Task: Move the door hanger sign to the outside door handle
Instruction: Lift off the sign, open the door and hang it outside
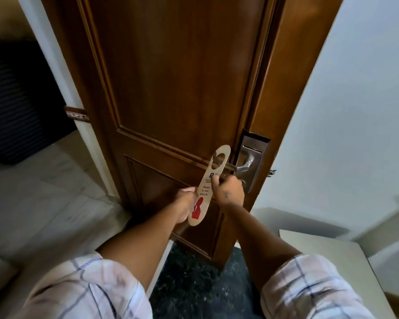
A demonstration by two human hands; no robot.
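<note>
A beige door hanger sign (205, 184) with red "Please do not disturb" lettering and a red figure is held in front of a brown wooden door (175, 84). My left hand (185, 204) grips its lower left edge. My right hand (228, 188) pinches its right edge near the middle. The sign's round hole sits just left of the tip of the silver lever handle (241, 164), which is mounted on a metal lock plate (256, 157). I cannot tell whether the lever tip touches the sign.
The door stands open, its edge to the right against a pale wall (355, 111). A light tiled floor (44, 192) and a dark striped shape (16, 107) lie to the left. Dark speckled flooring (194, 284) is below. A white surface (327, 254) sits lower right.
</note>
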